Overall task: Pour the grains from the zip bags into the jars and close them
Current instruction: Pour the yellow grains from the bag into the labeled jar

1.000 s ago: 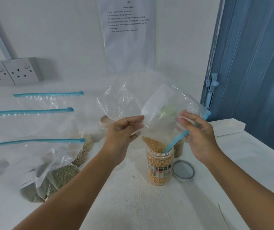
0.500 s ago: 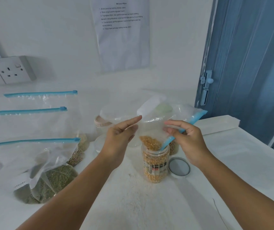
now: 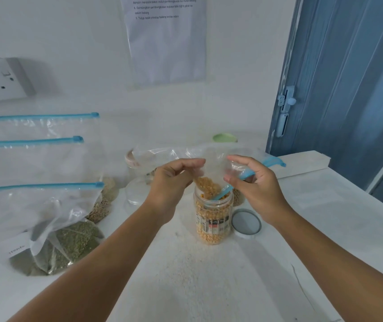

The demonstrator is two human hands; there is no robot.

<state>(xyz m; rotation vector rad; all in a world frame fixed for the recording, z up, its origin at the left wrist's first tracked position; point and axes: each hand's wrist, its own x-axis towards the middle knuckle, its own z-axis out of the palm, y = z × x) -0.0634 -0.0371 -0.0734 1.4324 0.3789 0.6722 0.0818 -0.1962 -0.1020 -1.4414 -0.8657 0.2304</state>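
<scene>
The sheet [image 3: 166, 40] taped to the wall ahead of me carries printed lines too blurred to read reliably, the jar [image 3: 213, 220] bears a dark illegible label, and the nearest bag [image 3: 39, 228] has an unreadable handwritten tag.

Over the white desk [image 3: 209, 287], the left hand [image 3: 174, 180] and right hand [image 3: 253, 184] pinch a clear zip bag [image 3: 211, 159] — its mouth tipped into an open jar [image 3: 212, 219] of yellow grains [image 3: 209, 188]. The jar's lid [image 3: 246, 223] lies just beside it — three more zip bags [image 3: 39, 205] stand at left.
</scene>
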